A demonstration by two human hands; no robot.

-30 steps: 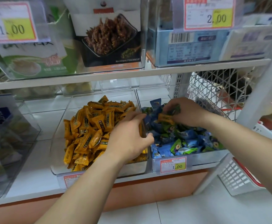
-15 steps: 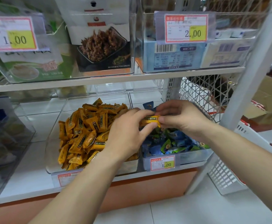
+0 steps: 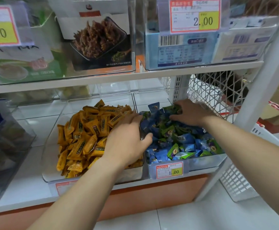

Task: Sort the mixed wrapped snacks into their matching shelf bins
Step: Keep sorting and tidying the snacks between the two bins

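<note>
Handover done, by the look of it: half a second ago we had both hands pinching one yellow wrapper between them above the divider, and now that pinch is gone. Our left hand (image 3: 127, 143) lies across the wall between the two bins, palm down over the right edge of the yellow snacks (image 3: 85, 135), fingers (image 3: 136, 118) spread loosely and reaching toward the neighbouring pile; whether the yellow piece sits under the palm or already lies among its kind, we cannot tell. Our right hand (image 3: 191, 112) is back at the rear of the blue and green snacks (image 3: 182, 138), fingers (image 3: 173, 117) curled down into the wrappers, possibly closing on one, though the pile hides the tips. The yellow bin (image 3: 52, 166) holds only yellow as far as we see; the right bin (image 3: 202, 161), with its price tag (image 3: 169, 169) on the front, shows blue and green wrappers still mixed together, no yellow on top. We judge one stray is home and the right hand is hunting for the next.
</note>
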